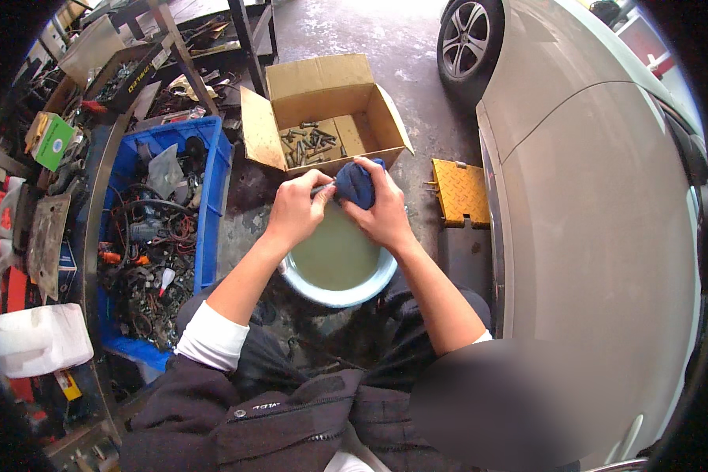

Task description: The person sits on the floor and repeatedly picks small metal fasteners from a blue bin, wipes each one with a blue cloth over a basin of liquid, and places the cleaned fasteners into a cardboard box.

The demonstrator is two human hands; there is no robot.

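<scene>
Over a round, light-blue basin (pixel 337 299) of murky greenish liquid, my two hands meet. Pinched in the fingers of my left hand (pixel 293 211) is a slim grey metal bolt (pixel 320 189), mostly hidden by the fingers. My right hand (pixel 384 211) is wrapped round a bunched dark blue cloth (pixel 355 186), pressed close to the bolt's end. Just beyond my hands stands an open cardboard box (pixel 318 72) with its flaps folded out. Several loose metal bolts (pixel 311 144) lie on its floor, mostly toward the left.
To my left, a blue crate (pixel 209 197) is full of used parts and wires, beside a cluttered metal rack (pixel 106 169). A silver car (pixel 598 212) stands close on my right. A yellow metal plate (pixel 460 193) lies next to it, behind its wheel (pixel 470 47).
</scene>
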